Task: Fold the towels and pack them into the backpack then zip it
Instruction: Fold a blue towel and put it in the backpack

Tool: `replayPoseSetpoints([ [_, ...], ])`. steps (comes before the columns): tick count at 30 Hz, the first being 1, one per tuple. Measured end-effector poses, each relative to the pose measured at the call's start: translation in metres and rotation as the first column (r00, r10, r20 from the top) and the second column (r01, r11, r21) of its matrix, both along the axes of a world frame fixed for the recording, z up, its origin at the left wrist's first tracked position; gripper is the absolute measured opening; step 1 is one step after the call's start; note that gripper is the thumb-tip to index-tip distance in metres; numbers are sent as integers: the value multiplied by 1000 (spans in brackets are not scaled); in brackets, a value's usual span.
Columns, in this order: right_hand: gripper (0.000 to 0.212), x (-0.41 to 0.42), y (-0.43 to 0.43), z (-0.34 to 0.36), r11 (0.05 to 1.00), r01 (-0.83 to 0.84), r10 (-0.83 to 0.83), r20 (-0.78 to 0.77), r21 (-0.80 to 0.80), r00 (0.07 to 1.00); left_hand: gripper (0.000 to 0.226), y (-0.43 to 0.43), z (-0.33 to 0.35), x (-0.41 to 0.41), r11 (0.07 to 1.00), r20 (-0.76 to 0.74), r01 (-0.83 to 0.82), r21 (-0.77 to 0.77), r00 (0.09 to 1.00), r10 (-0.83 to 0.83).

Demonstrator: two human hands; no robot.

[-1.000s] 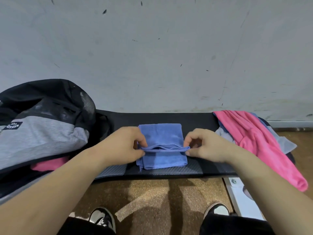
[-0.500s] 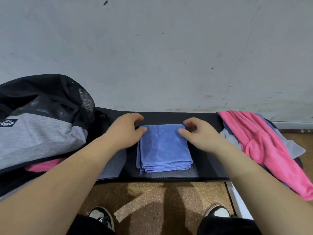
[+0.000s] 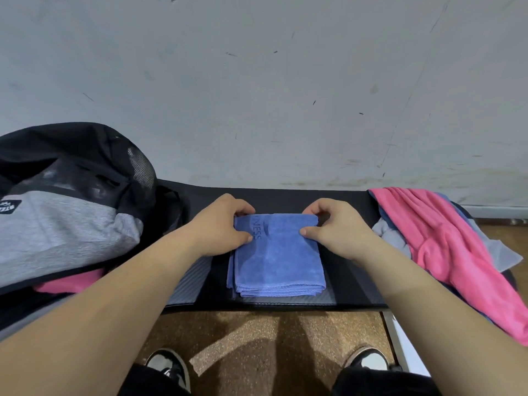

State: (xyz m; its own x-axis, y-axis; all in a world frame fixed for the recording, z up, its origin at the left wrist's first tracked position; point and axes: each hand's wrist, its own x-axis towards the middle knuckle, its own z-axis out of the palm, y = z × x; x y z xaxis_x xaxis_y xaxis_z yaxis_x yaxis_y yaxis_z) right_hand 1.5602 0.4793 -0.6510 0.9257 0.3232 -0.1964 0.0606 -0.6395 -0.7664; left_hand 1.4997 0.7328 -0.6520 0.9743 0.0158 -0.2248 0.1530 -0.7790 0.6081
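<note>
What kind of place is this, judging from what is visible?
Probably a gym or changing area, though I cannot be sure. A black padded bench stands against a scuffed bare wall, the floor is speckled brown, and a sports-style backpack lies beside a blue towel with partly hidden lettering.

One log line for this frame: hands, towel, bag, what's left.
left hand, right hand: gripping blue towel far corners | towel: folded on bench | backpack: open | pink towel: unfolded

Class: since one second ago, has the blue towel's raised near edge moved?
Yes. The blue towel was folded away toward the wall; now it lies flat.
</note>
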Motion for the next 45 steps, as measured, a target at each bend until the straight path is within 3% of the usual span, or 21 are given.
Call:
replayPoseSetpoints([
  [4, 22, -6, -7, 5, 999, 30, -32, 78, 25, 996, 27, -2, 3, -5, 1000, 37, -22, -21, 999, 23],
  [7, 25, -16, -13, 9, 992, 59, -65, 49, 114, 997, 30, -1, 10, -9, 996, 85, -53, -70, 995, 59],
  [13, 27, -37, -32, 10, 988, -8, 6, 8, 157, 1000, 27, -7, 22, -36, 1000, 220, 22, 11, 975, -24],
  [16, 27, -43, -41, 11, 983, -22, 20, 8, 185, 1000, 29, -9, 19, -53, 999, 227, 24, -22, 974, -18],
  [20, 27, -49, -46, 11, 984, -108, 106, 18, 138, 994, 26, -16, 17, -73, 994, 266, 106, -7, 959, -100],
  [24, 23, -52, -47, 7, 985, -164, 161, 59, 50, 985, 16, -19, 12, -84, 974, 142, 216, 73, 964, -224],
  [26, 35, -51, -45, 6, 988, -156, 157, 113, -17, 981, 13, -23, 8, -86, 974, 112, 212, 81, 969, -220],
  [28, 33, -51, -40, 4, 985, -158, 168, 159, -73, 973, 13, -25, 5, -82, 979, 144, 161, 125, 973, -178],
  [30, 32, -50, -34, 5, 978, -159, 183, 188, -136, 965, 19, -25, 6, -75, 980, 182, 89, 175, 976, -121],
  [33, 41, -46, -28, 6, 956, -197, 243, 208, -217, 948, 58, -21, 4, -65, 964, 113, 97, 248, 985, -128],
  [35, 62, -44, -26, 7, 910, -300, 359, 181, -287, 916, 72, -22, 1, -64, 970, 14, 143, 198, 989, -149],
  [37, 67, -46, -21, 9, 868, -396, 449, 135, -299, 883, 66, -25, -2, -64, 974, -48, 171, 147, 985, -166],
  [39, 67, -50, -15, 12, 845, -447, 493, 107, -293, 863, 49, -26, -1, -63, 978, -15, 177, 107, 984, -176],
  [42, 72, -55, -5, 21, 841, -473, 510, 92, -264, 855, 37, -28, 13, -63, 986, 77, 149, -76, 987, -143],
  [45, 53, -58, 2, 29, 890, -453, 456, 39, -56, 889, 44, -32, 31, -66, 961, 159, 85, -263, 986, -44],
])
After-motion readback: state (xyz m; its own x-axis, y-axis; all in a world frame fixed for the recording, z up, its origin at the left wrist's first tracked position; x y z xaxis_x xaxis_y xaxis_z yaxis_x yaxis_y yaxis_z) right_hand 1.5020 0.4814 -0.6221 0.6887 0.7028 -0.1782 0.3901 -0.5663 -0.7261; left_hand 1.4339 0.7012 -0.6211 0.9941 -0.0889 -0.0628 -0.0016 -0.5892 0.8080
